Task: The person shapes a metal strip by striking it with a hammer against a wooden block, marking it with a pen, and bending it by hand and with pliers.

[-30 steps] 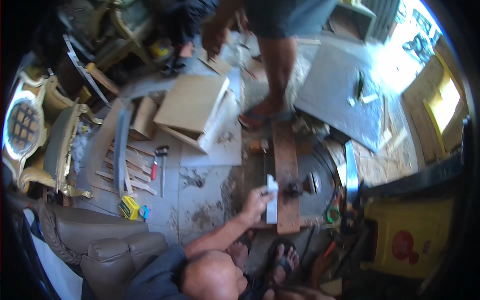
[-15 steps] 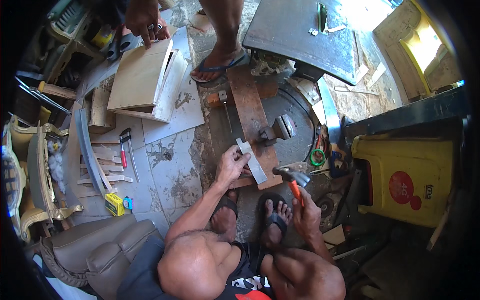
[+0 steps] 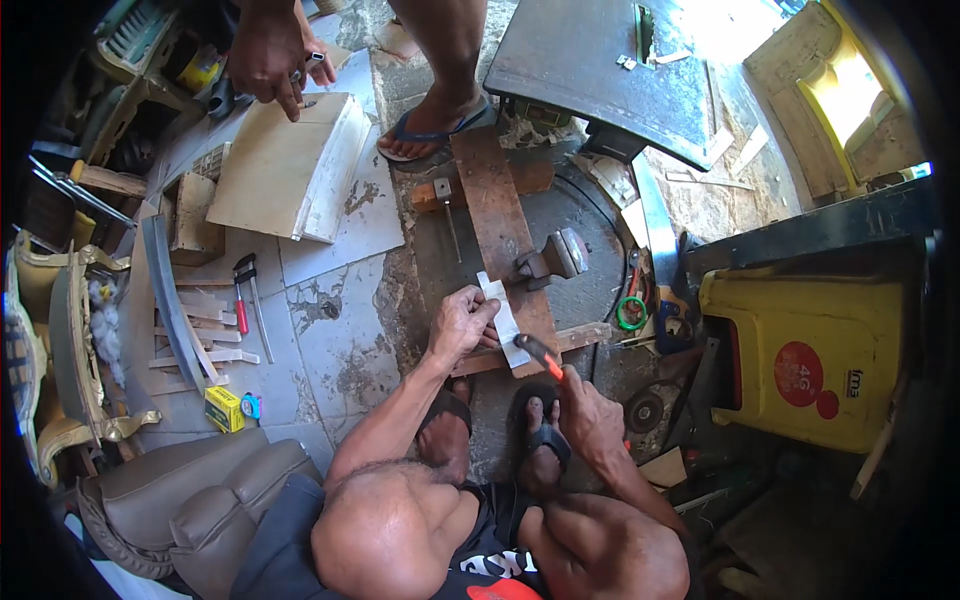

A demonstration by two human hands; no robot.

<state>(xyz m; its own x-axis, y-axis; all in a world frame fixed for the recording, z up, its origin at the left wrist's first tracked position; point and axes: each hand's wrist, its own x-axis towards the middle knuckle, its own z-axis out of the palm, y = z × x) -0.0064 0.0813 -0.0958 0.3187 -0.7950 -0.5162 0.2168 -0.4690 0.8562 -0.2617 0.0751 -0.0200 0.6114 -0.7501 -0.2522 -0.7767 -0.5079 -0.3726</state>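
Note:
In my left hand [image 3: 464, 322] is a flat, pale grey metal strip [image 3: 498, 312], pinched near its middle between thumb and fingers. The strip is held over a long wooden plank [image 3: 492, 200] on the ground in front of me. My right hand [image 3: 592, 415] grips the handle of a hammer [image 3: 538, 354], part of it orange. The hammer's dark head is at the strip's lower end; whether it touches cannot be made out. A bench vise [image 3: 555, 262] is next to the plank, just beyond the strip. A wooden batten [image 3: 580, 337] crosses the plank's near end.
Another person's hand [image 3: 275, 75] is above a wooden box [image 3: 285, 165] at the far left; their sandalled foot [image 3: 440, 130] stands by the plank. A dark table [image 3: 600, 70] is far right, a yellow plastic stool [image 3: 810, 350] nearer. A red-handled clamp [image 3: 245, 295] lies left.
The hammer has come left onto or over the strip's lower end, and the strip has tilted a little. The box's top panel has closed against its frame, and the other person's hand has moved left.

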